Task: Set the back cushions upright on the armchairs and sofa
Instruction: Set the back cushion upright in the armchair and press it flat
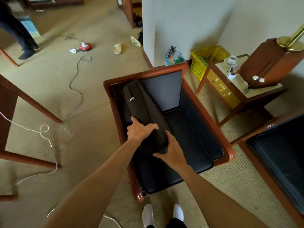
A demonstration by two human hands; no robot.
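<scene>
A dark brown back cushion (pixel 144 111) with a zipper along its edge stands on edge inside a wooden-framed armchair (pixel 212 119), leaning toward the left armrest. My left hand (pixel 139 130) grips its near end from the left side. My right hand (pixel 171 150) clasps the same end from the right and below. The black seat cushion (pixel 185 145) lies flat in the chair. A second dark-cushioned seat (pixel 279 155) shows at the right edge.
A side table (pixel 256 94) with a cup, a brown box and a brass lamp base stands right of the chair, a yellow basket (pixel 205 61) behind it. Cables (pixel 75 89) trail across the carpet at left, beside a wooden table frame (pixel 31 102). Another person's legs (pixel 21 38) stand far left.
</scene>
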